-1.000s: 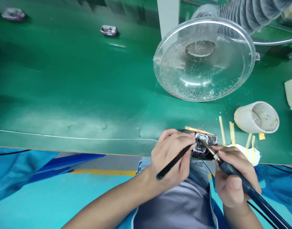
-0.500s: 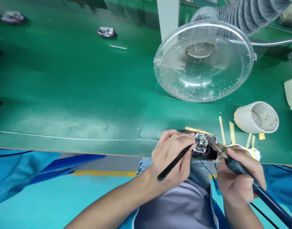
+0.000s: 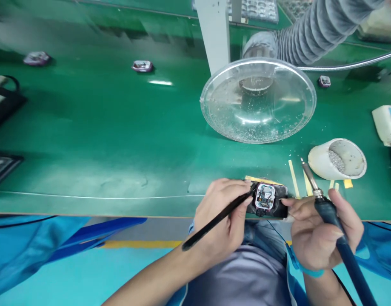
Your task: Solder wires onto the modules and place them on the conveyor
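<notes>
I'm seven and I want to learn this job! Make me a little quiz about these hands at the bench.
1. What does the right hand hold? A) a spoon B) a soldering iron C) a ruler
2. True or false: the soldering iron's tip touches the small circuit board.
3. Fill in the blank: the left hand holds black ____.

Key: 1) B; 2) false; 3) tweezers
</notes>
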`<state>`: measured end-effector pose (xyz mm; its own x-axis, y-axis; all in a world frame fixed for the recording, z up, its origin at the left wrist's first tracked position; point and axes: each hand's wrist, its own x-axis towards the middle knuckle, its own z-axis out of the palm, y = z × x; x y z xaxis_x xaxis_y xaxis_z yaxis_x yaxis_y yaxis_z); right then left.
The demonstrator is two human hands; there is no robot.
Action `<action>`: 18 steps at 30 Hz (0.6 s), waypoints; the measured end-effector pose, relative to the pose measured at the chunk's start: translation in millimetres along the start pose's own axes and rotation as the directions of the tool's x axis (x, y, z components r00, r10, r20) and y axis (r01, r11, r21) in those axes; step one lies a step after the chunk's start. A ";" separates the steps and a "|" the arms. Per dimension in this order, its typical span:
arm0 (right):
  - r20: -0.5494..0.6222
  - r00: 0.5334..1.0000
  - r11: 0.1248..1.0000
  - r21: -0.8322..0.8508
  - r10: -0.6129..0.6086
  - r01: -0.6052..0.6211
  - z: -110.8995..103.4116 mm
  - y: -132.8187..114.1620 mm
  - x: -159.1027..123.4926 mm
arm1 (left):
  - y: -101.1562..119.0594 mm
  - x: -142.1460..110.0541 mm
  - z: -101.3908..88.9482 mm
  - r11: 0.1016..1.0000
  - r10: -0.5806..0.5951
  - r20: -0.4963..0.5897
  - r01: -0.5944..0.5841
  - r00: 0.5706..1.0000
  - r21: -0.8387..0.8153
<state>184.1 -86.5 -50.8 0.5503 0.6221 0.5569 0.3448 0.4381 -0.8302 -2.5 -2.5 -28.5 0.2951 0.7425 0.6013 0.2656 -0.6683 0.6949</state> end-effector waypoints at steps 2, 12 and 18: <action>0.028 0.996 0.996 -0.037 -0.085 0.086 -4.5 3.8 0.9 | -5.0 3.9 -11.3 0.993 0.007 0.002 -0.007 1.000 0.117; 0.022 0.982 0.978 -0.085 -0.187 0.188 -0.7 6.2 7.8 | -72.0 14.4 -52.0 0.843 -0.086 -0.033 0.091 0.996 0.530; 0.041 0.993 0.987 -0.110 -0.113 0.117 -20.9 11.2 9.9 | -28.5 21.0 -14.7 0.904 -0.016 0.101 -0.029 0.995 0.427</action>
<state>209.3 -89.0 -55.2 0.4761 0.5947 0.6478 0.4886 0.4336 -0.7571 -17.3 32.8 -30.0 0.3818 0.7445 0.5477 0.6236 -0.6449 0.4419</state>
